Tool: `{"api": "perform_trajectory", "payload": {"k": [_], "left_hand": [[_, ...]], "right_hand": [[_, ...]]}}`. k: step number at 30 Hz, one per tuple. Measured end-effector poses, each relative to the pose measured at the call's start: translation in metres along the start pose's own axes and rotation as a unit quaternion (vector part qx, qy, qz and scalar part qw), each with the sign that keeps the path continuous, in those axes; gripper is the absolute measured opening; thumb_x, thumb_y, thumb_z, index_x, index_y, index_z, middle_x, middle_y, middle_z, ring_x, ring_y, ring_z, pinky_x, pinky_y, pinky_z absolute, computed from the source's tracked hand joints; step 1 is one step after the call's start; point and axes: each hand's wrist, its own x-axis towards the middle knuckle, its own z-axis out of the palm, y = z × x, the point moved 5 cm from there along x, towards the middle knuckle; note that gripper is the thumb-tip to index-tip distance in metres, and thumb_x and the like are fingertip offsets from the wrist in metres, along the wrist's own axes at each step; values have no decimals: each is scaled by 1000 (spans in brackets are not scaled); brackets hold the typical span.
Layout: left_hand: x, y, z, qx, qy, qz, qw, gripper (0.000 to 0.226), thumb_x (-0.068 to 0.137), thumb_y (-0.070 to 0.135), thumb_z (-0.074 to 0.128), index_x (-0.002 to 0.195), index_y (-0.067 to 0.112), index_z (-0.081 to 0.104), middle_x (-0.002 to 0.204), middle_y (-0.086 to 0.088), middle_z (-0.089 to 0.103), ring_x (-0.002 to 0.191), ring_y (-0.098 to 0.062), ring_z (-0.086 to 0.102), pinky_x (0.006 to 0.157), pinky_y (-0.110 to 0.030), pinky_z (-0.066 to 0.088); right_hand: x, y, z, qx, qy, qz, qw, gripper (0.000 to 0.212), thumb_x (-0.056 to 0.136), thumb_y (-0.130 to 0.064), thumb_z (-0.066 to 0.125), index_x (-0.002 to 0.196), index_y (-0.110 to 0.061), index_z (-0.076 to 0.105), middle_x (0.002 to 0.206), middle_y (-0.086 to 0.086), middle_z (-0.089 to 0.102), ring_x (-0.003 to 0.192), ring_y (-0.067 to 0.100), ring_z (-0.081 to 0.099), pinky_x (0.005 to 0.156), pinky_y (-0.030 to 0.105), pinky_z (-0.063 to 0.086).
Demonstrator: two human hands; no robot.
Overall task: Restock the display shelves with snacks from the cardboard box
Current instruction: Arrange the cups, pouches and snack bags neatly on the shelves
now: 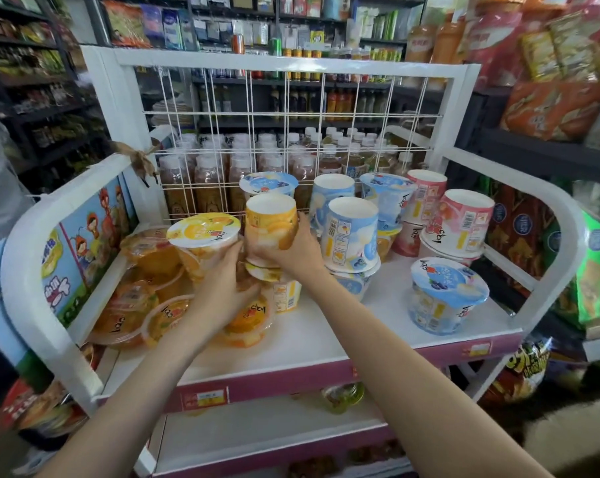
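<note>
On the top white display shelf [326,332] stand many snack cups. My right hand [293,251] grips an upside-down yellow cup [271,224] that rests on another yellow cup [277,288]. My left hand [227,288] reaches between a lid-up yellow cup [202,241] and the lower cups, fingers curled around a cup that I cannot see well. Blue cups [352,232] and pink cups [464,219] are stacked to the right. One blue cup [446,298] stands alone near the front right. The cardboard box is out of view.
Clear orange jelly tubs [143,305] lie at the shelf's left. A white wire grid [284,132] backs the shelf, with bottled drinks [222,167] behind. White side rails [43,270] curve at both ends. A lower shelf [274,429] holds a few small packs. Snack bags [560,108] fill the right racks.
</note>
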Motion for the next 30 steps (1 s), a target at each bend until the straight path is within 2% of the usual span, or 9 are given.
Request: {"api": "perform_trajectory", "payload": {"k": [2, 5, 7, 11, 13, 18, 22, 26, 30], "left_hand": [[-2, 3, 0, -20, -3, 8, 1000, 71, 75, 9, 72, 137, 11, 37, 129, 0, 45, 115, -20, 53, 96, -39, 48], [-8, 6, 0, -54, 0, 18, 998, 68, 74, -1, 71, 132, 9, 38, 102, 27, 38, 91, -3, 57, 79, -12, 48], [-9, 5, 0, -71, 11, 25, 997, 68, 74, -1, 72, 131, 13, 38, 101, 28, 39, 87, 5, 54, 71, -3, 45], [-8, -1, 3, -92, 11, 41, 995, 64, 74, 7, 73, 123, 27, 38, 120, 3, 50, 107, -14, 57, 86, -23, 50], [-9, -1, 4, -74, 16, 49, 996, 64, 74, 8, 73, 128, 20, 40, 124, -2, 51, 112, -16, 54, 93, -34, 49], [-12, 0, 1, -73, 16, 53, 996, 61, 75, 5, 71, 129, 14, 42, 122, -3, 52, 110, -16, 55, 93, -35, 49], [-12, 10, -12, -78, 53, 69, 993, 57, 74, 9, 73, 125, 12, 45, 113, 3, 56, 102, -9, 56, 82, -12, 45], [-7, 17, -17, -26, 51, 73, 996, 68, 72, 18, 77, 131, 13, 42, 123, 0, 55, 109, -10, 53, 90, -22, 43], [-2, 32, -18, -44, 68, 53, 995, 86, 72, 22, 77, 141, 24, 26, 139, 2, 42, 122, -10, 44, 104, -35, 40]], "right_hand": [[2, -3, 1, -24, -5, 6, 1000, 109, 65, -46, 80, 146, -15, 14, 148, 10, 27, 136, 28, 30, 108, 40, 32], [-6, 1, -4, -55, -23, 9, 998, 104, 68, -41, 79, 146, -16, 14, 145, 13, 25, 136, 29, 25, 108, 41, 30], [-13, 4, -10, -62, -22, 1, 998, 103, 68, -39, 79, 145, -16, 15, 143, 13, 25, 135, 28, 24, 107, 38, 29], [-19, 1, -7, -47, -18, -2, 999, 106, 67, -41, 80, 144, -10, 14, 145, 11, 27, 135, 25, 27, 106, 35, 30], [-16, 0, -4, -10, 26, 3, 1000, 104, 65, -42, 81, 142, -12, 18, 143, 8, 36, 132, 25, 36, 102, 36, 35], [-18, 1, -3, 2, 69, -13, 998, 98, 65, -43, 81, 140, -17, 22, 140, 5, 42, 128, 23, 42, 98, 34, 39], [-30, -6, -5, -14, 57, -55, 997, 94, 63, -39, 82, 137, -17, 29, 134, 2, 46, 124, 20, 46, 96, 35, 43], [-44, -19, -27, -94, -31, -70, 993, 82, 75, -32, 75, 139, -11, 29, 135, 5, 48, 124, 20, 46, 84, 20, 35], [-42, -45, -112, -61, 57, -108, 991, 50, 81, -27, 71, 124, -10, 53, 114, 4, 61, 105, 16, 60, 87, 27, 50]]}}
